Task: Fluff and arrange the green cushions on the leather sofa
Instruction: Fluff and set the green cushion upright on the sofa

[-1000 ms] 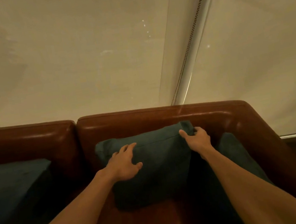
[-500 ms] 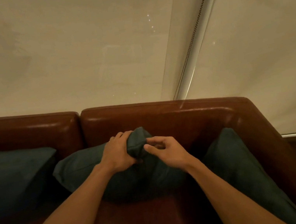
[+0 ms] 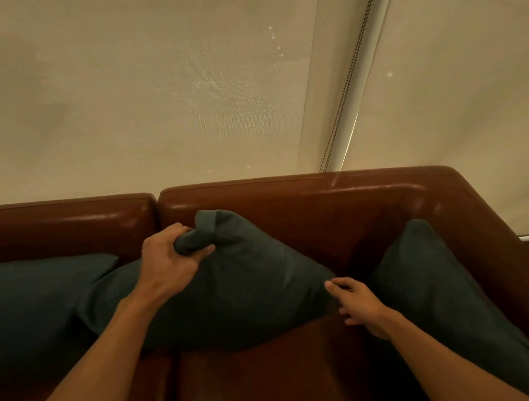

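Centrally on the leather sofa (image 3: 344, 208), the middle green cushion (image 3: 236, 295) is gripped at its bunched top corner by the left hand (image 3: 170, 260), while its right corner is touched by the loosely spread right hand (image 3: 359, 303), between two other cushions.

left hand (image 3: 169, 262) grips middle cushion's (image 3: 243, 293) corner.

The middle cushion (image 3: 236, 291) lies on the sofa (image 3: 325, 197) seat, in front of the backrest, its left end against the left cushion (image 3: 23, 307). My left hand (image 3: 168, 260) grips its top corner. My right hand (image 3: 359, 303) is at its right corner, between it and the right cushion (image 3: 436, 287), which leans against the arm. A blind (image 3: 133, 82) hangs behind the sofa, its cord (image 3: 355, 57) to the right.
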